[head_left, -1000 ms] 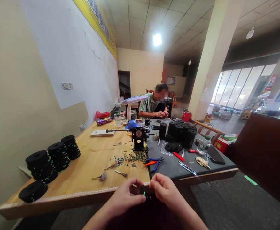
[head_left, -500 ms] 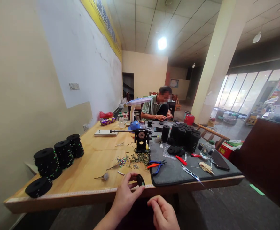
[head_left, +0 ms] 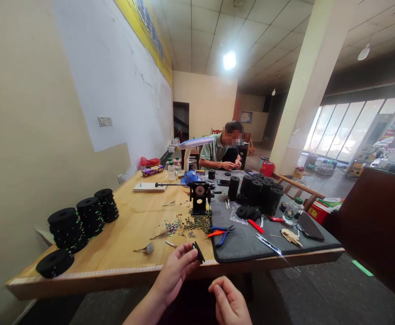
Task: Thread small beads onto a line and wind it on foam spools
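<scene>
Just off the table's front edge, my left hand (head_left: 179,266) grips a black foam spool (head_left: 198,253) by its rim, fingers and thumb closed around it. A small pale green spot shows on the spool near my fingertips. To the right and lower, my right hand (head_left: 229,298) is closed in a pinch, apart from the spool. What it pinches, if anything, is too fine to make out. Beyond the spool lie pliers with blue and orange handles (head_left: 219,234) and a pile of small beads and metal bits (head_left: 197,222).
Stacked black spools (head_left: 65,228) stand at the left. A black winding device (head_left: 199,198) and a blue-based lamp (head_left: 189,174) stand mid-table. On the grey mat (head_left: 241,248) are scissors (head_left: 268,243), more black spools (head_left: 256,187) and a bottle (head_left: 294,210). A person (head_left: 218,153) sits opposite.
My left hand has turned the spool, so it now shows more edge-on and tilted. My right hand has hardly moved. The person opposite has brought both hands together.
</scene>
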### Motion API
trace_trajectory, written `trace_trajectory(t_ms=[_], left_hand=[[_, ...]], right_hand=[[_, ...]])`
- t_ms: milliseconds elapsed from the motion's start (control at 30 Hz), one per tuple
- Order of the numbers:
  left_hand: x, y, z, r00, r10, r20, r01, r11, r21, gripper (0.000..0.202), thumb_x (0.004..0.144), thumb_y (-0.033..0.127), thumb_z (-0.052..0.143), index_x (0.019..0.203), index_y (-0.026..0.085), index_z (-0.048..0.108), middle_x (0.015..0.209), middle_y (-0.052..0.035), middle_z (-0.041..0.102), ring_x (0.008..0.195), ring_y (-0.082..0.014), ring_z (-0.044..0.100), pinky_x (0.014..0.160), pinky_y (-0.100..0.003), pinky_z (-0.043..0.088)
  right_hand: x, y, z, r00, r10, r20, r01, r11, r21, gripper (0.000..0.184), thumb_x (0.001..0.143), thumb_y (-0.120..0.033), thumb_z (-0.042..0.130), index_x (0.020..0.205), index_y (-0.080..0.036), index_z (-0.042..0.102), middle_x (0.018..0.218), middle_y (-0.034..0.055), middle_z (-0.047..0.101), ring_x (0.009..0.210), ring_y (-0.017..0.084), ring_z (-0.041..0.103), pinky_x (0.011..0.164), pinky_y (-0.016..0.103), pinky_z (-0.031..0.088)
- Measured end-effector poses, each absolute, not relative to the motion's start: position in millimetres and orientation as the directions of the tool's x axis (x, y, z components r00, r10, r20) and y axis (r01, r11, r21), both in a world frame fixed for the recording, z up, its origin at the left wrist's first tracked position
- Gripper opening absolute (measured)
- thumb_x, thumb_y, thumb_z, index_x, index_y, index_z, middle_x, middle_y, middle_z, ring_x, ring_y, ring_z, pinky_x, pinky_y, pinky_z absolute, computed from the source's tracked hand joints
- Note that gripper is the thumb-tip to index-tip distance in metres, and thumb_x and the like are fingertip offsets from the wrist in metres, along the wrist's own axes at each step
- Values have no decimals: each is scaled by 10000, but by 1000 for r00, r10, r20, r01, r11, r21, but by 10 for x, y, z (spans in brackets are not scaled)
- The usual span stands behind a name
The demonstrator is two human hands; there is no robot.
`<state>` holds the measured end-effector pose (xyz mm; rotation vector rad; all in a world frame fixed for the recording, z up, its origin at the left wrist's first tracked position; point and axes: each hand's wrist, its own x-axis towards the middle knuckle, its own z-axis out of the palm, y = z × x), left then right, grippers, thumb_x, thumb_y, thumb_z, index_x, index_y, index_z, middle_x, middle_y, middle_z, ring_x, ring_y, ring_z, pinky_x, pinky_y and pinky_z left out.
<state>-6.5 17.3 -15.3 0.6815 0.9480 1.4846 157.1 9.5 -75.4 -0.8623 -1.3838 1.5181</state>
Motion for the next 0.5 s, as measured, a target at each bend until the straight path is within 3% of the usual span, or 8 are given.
trace_trajectory(t_ms=[100,200,333,400,500], left_hand=[[-34,132,-80,3,983,-185,-661,140,737,176,677,235,765,788,155,655,786,-16,700,715,-148,656,713,-292,547],[-59,87,-43,187,961,-203,-632,276,724,150,687,229,738,788,149,660,753,-23,696,698,-153,654,712,-294,534],[-135,52,-36,419,894,-160,-352,322,879,257,623,160,716,874,147,660,812,-22,668,720,-135,610,679,-242,475],[-138,49,-51,431,886,-170,-124,245,962,325,556,93,708,869,155,649,781,12,630,686,-113,554,621,-213,434],[-80,60,-104,370,912,-179,165,126,978,351,517,58,685,844,163,613,744,44,569,642,-101,488,566,-209,395]], right_hand=[[1549,179,-845,-456,890,5,-140,-66,-988,549,707,-737,527,748,-191,491,319,-138,306,261,47,221,318,180,107],[1611,336,-839,-500,865,-38,-171,-142,-975,493,720,-663,581,732,-174,515,308,-137,343,267,40,198,336,180,115],[1751,565,-663,-583,809,-71,-136,-183,-974,401,734,-536,629,689,-146,547,295,-126,377,291,34,206,387,186,127],[1789,632,-541,-638,762,-116,-87,-221,-971,369,734,-506,626,686,-147,554,295,-124,383,291,38,208,384,192,136],[1783,623,-380,-660,736,-149,-34,-227,-973,341,740,-483,614,699,-150,557,316,-110,428,286,40,229,369,196,145]])
